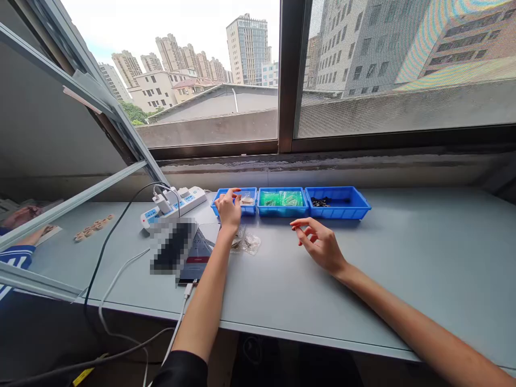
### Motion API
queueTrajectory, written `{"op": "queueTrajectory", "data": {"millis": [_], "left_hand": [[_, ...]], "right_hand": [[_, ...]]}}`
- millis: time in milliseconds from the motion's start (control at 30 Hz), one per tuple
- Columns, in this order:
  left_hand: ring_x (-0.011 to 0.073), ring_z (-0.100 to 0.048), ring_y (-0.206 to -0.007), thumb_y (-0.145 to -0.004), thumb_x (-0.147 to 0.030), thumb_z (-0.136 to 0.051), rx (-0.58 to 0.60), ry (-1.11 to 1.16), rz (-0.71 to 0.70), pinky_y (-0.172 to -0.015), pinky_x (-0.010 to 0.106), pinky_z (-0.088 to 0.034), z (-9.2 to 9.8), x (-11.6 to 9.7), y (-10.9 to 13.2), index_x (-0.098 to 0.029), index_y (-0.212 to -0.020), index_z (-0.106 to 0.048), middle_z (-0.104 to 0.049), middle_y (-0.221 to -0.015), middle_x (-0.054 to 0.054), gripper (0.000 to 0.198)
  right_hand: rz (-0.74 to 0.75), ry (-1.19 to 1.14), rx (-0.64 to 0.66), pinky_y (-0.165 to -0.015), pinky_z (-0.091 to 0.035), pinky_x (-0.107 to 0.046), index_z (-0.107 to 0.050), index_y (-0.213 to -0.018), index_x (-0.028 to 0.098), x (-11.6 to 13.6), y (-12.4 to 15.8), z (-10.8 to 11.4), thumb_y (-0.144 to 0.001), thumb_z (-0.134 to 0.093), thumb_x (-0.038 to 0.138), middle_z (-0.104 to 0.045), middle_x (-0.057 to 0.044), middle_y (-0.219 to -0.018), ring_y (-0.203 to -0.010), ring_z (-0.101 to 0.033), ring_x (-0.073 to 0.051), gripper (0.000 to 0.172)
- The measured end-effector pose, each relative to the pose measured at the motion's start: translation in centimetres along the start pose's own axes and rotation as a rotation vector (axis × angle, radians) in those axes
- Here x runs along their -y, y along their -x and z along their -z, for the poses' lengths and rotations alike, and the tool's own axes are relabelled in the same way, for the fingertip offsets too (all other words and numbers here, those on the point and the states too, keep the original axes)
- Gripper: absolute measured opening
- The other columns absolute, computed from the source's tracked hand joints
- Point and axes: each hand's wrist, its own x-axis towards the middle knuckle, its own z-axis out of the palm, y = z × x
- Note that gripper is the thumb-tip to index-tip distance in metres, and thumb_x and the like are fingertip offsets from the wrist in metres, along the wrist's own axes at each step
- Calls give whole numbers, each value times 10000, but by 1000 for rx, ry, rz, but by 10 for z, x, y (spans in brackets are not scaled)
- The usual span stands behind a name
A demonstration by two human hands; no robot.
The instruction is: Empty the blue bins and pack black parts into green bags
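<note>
Left hand [229, 209] at left tray [249, 211] of pale pieces [246, 199], finger grip impossible to tell; right hand [321, 246] above worktop [407, 258], fingers loosely bent, seemingly empty; clear bags [252, 243] out, green packets [281, 199] and black parts [320, 202] in trays [338, 212], stage seemingly early.

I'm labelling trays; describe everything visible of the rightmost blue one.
The rightmost blue tray looks plastic: rectangular, open-topped, with a rim and sloping walls. It sits upright on the grey table, seemingly against the middle tray. Small dark pieces lie in its left part. The right hand is in front, apparently not touching it.
</note>
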Motion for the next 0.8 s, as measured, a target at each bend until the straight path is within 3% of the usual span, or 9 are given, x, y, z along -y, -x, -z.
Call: {"op": "queueTrajectory", "data": {"millis": [267, 467, 667, 800], "left_hand": [[208, -556, -937, -836, -133, -514, -33, 20, -60, -882, 344, -340, -2, 2, 0, -220, -930, -649, -672, -889, 38, 186], [221, -560, -920, -846, -160, -492, 74, -19, -24, -893, 369, -351, -6, 3, 1, -209, -956, -649, -663, -775, 40, 198], [274, -478, -1087, -850, -314, -528, 150, -215, -8, -947, 412, -348, -2, -2, 8, -195, -773, -685, -603, -1079, 92, 211], [294, -438, -1158, -858, -292, -521, 185, -205, 7, -979, 433, -330, 2, -10, 6, -170, -842, -665, -564, -1151, 122, 189]], "right_hand": [[22, 0, 0, -430, -436, -203, -629, -857, 183, 1, 0, 1, -827, -465, 301, -659, -32, -775, -502, -568, -99, 204], [13, 10, 20, -426, -439, -209, -627, -864, 185, -1, 1, 1, -829, -461, 317, -658, -33, -771, -498, -571, -105, 215], [12, 51, 40, -438, -444, -215, -629, -860, 191, -3, 2, -1, -828, -463, 326, -662, -31, -766, -498, -570, -108, 217], [44, 90, 77, -440, -442, -219, -627, -861, 193, -8, 2, -1, -828, -453, 326, -662, -32, -768, -513, -574, -113, 222]]}}
